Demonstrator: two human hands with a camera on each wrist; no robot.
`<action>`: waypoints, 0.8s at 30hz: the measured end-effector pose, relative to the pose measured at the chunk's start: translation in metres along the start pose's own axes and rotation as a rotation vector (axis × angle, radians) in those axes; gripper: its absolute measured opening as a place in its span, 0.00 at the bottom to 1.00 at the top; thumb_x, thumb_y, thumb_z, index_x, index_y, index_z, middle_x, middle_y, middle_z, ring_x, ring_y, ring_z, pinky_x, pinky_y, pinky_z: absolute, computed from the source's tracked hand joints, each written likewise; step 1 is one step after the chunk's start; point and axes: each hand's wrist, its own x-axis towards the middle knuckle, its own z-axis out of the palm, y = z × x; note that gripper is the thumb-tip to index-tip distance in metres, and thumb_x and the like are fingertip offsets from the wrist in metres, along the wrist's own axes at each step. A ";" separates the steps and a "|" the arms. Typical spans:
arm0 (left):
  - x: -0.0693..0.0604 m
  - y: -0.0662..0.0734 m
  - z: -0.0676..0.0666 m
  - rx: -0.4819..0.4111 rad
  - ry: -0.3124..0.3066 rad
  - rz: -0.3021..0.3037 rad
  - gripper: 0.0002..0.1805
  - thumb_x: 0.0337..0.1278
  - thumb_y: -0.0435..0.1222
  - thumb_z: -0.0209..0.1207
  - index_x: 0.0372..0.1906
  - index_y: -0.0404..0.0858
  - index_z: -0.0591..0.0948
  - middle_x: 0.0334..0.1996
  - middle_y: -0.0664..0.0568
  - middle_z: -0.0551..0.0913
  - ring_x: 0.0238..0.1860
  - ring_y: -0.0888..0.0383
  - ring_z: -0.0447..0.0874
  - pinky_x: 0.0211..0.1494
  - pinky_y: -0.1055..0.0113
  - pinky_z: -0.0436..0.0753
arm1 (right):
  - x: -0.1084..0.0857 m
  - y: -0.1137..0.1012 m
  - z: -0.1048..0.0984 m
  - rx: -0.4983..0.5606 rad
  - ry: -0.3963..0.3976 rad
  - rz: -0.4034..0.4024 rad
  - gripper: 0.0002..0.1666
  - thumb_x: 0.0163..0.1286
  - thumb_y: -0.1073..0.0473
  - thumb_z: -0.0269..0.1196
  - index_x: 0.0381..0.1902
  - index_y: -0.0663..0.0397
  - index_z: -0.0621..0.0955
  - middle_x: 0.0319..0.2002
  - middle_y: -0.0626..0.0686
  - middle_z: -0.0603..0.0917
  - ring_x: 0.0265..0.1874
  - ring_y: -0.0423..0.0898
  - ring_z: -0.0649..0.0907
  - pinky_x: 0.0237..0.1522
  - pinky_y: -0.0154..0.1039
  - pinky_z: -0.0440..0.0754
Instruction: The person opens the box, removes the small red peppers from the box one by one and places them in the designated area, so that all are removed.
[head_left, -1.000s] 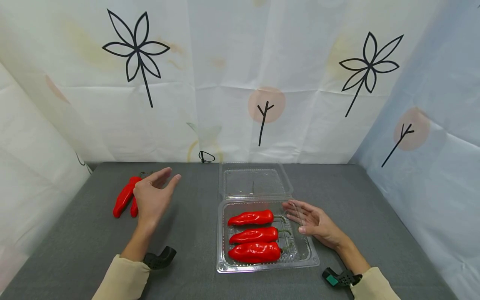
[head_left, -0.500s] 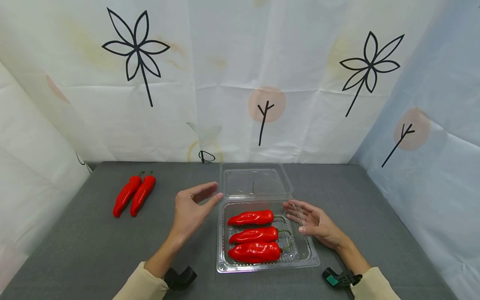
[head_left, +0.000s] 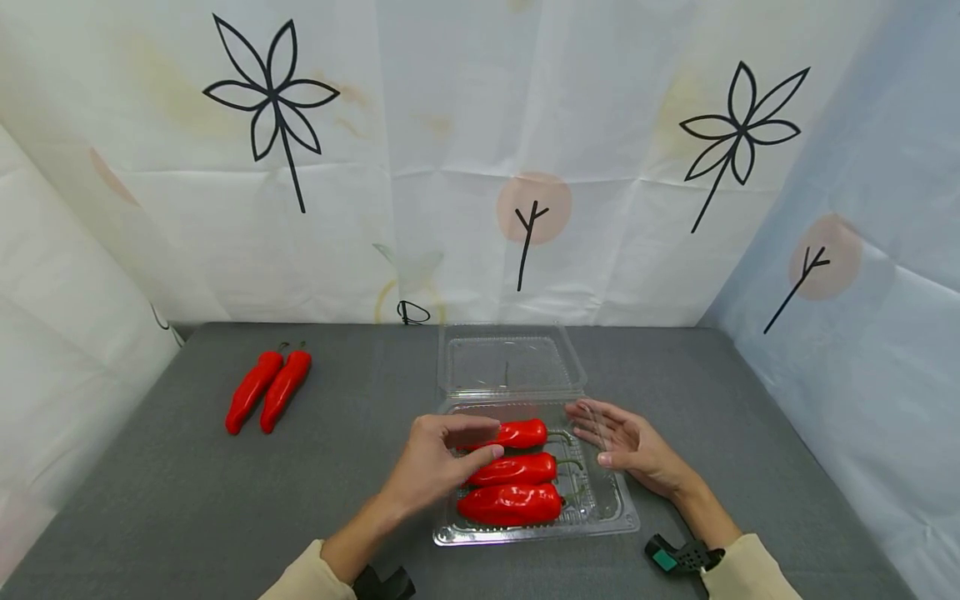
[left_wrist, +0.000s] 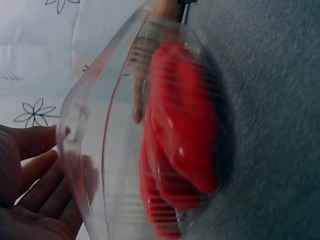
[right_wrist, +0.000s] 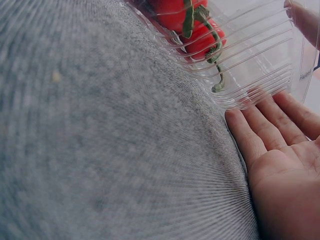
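Note:
A clear plastic clamshell container (head_left: 540, 535) stands with its lid (head_left: 498, 362) folded back. Three red peppers (head_left: 510, 505) lie side by side in its base, green stems toward the right. My left hand (head_left: 431, 467) is over the container's left edge, thumb and fingers apart, holding nothing; it covers the left end of the farthest pepper in the head view. At the right wall is my right hand (head_left: 630, 446). In the right wrist view, its straight fingers (right_wrist: 272, 120) touch the ribbed plastic, with the thumb (right_wrist: 304, 22) apart from them.
Two more red peppers (head_left: 253, 392) lie close together at the back left of the grey tabletop (head_left: 225, 517). White cloth (head_left: 450, 150) with plant drawings hangs behind the table and along both sides.
My left hand has moved right and nearer, from beside the two back-left peppers to above the container's left edge. My right hand and the peppers have stayed still.

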 end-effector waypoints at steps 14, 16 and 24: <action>-0.004 0.004 0.013 0.153 -0.309 -0.061 0.16 0.56 0.34 0.73 0.49 0.33 0.88 0.43 0.51 0.90 0.43 0.65 0.88 0.50 0.72 0.83 | 0.000 0.002 -0.001 0.020 -0.008 -0.008 0.41 0.68 0.81 0.53 0.77 0.74 0.53 0.75 0.64 0.63 0.74 0.53 0.66 0.72 0.45 0.64; -0.003 0.004 0.014 0.176 -0.327 -0.069 0.17 0.55 0.35 0.73 0.49 0.33 0.88 0.43 0.53 0.90 0.42 0.66 0.87 0.50 0.72 0.83 | 0.000 0.001 -0.001 0.020 -0.008 -0.008 0.41 0.68 0.81 0.53 0.76 0.75 0.52 0.75 0.64 0.63 0.74 0.53 0.66 0.72 0.45 0.64; -0.002 0.006 0.016 0.348 -0.381 -0.045 0.19 0.52 0.38 0.75 0.50 0.38 0.89 0.42 0.59 0.89 0.44 0.68 0.85 0.52 0.69 0.82 | 0.001 0.002 -0.001 0.017 -0.011 -0.012 0.41 0.68 0.82 0.53 0.76 0.75 0.52 0.75 0.64 0.63 0.74 0.53 0.66 0.72 0.46 0.64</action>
